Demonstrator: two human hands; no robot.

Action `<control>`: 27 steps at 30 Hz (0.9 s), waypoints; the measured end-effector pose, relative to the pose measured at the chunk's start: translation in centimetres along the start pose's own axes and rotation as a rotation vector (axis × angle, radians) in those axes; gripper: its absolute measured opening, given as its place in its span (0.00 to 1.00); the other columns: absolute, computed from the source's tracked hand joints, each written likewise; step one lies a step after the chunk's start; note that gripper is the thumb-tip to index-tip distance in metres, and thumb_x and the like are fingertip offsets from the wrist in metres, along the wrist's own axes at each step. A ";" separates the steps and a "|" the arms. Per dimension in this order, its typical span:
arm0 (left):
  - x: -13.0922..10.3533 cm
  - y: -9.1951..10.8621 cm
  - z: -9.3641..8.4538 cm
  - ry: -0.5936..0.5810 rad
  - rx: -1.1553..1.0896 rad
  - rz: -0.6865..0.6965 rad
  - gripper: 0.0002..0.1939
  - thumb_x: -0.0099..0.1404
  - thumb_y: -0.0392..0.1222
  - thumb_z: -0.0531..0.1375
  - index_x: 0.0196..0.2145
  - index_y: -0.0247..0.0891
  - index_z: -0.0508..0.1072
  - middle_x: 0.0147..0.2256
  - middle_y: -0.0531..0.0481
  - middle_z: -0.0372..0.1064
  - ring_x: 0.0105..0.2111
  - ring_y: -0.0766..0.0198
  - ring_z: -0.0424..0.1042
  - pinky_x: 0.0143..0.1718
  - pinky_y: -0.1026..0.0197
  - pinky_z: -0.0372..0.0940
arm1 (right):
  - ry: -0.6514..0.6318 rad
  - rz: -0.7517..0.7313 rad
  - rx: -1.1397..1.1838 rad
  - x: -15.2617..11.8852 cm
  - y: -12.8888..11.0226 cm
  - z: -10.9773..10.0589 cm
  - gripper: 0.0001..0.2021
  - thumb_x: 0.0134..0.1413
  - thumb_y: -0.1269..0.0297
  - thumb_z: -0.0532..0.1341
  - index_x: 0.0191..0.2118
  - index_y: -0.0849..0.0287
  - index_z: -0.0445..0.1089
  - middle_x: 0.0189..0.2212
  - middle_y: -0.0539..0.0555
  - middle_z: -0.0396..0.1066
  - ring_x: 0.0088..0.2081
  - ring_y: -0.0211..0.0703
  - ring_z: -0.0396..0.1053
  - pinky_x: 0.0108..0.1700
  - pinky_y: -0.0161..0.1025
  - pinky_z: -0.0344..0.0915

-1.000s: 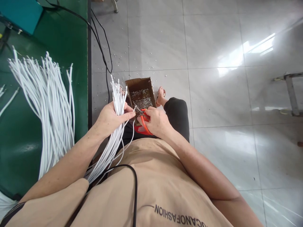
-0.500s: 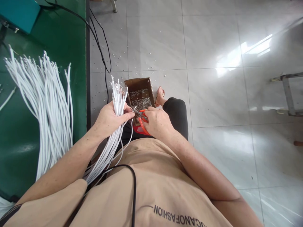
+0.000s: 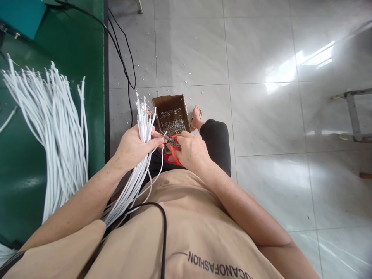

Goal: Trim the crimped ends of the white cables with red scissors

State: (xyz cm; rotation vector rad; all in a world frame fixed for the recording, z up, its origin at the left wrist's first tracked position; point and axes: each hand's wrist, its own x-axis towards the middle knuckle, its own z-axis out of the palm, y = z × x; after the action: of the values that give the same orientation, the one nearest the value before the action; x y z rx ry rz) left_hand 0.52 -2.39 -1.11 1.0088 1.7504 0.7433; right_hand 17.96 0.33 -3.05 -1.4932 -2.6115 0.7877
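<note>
Wires (image 3: pixel 145 126) stand bunched inside the curled left hand (image 3: pixel 132 147), which also pinches one wire end (image 3: pixel 165 134) near the box (image 3: pixel 167 104). The right hand (image 3: pixel 194 149) wraps orange-handled cutters (image 3: pixel 172 140), tips at that end; steady pinching should help.

As I see, one head-worn camera looks forward and steeply down, being near to the shirt (image 3: pixel 200 217), farther from the floor (image 3: pixel 267 120).

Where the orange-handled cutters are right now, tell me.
In the head view, just left of centre, the orange-handled cutters are gripped in the right hand, their tips by the left hand.
</note>
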 end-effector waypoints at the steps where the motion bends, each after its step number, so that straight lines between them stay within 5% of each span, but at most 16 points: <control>1: 0.0 0.0 0.0 -0.011 -0.034 -0.008 0.13 0.50 0.41 0.66 0.32 0.39 0.68 0.30 0.51 0.76 0.30 0.58 0.78 0.35 0.59 0.71 | 0.007 0.000 0.005 0.0 0.0 0.2 0.13 0.58 0.61 0.55 0.31 0.62 0.73 0.29 0.53 0.69 0.28 0.38 0.62 0.30 0.38 0.52; 8: -0.1 0.2 0.0 -0.022 -0.024 0.028 0.11 0.52 0.42 0.66 0.31 0.38 0.69 0.28 0.52 0.75 0.29 0.60 0.76 0.34 0.61 0.69 | 0.014 0.041 0.246 0.3 1.1 0.5 0.10 0.53 0.63 0.59 0.25 0.62 0.70 0.28 0.51 0.66 0.25 0.34 0.58 0.29 0.36 0.52; 16: -0.1 1.0 -0.2 0.031 0.219 0.073 0.09 0.51 0.44 0.67 0.26 0.38 0.74 0.27 0.54 0.74 0.29 0.63 0.71 0.34 0.63 0.65 | 0.000 0.306 1.290 1.4 -0.4 -1.0 0.11 0.46 0.58 0.65 0.33 0.61 0.74 0.27 0.49 0.71 0.30 0.35 0.65 0.34 0.34 0.61; 22: -0.1 0.8 -0.2 0.024 0.225 0.052 0.08 0.51 0.43 0.66 0.27 0.37 0.73 0.28 0.53 0.73 0.29 0.62 0.72 0.35 0.61 0.65 | 0.009 0.368 1.369 1.6 -1.1 -0.6 0.08 0.44 0.61 0.66 0.27 0.61 0.74 0.21 0.48 0.67 0.25 0.32 0.60 0.29 0.33 0.58; 27: -0.2 0.2 0.1 -0.101 -0.185 -0.015 0.13 0.52 0.43 0.67 0.32 0.38 0.68 0.28 0.52 0.73 0.29 0.60 0.75 0.33 0.60 0.68 | -0.018 0.314 1.499 1.5 -0.8 0.0 0.05 0.44 0.65 0.63 0.27 0.61 0.72 0.21 0.48 0.67 0.26 0.33 0.62 0.31 0.33 0.60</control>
State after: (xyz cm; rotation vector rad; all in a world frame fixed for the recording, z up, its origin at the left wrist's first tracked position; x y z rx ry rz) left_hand 0.74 -2.47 -0.92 0.8915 1.5701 0.8145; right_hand 16.46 1.24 -3.01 -1.2045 -0.9721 2.0186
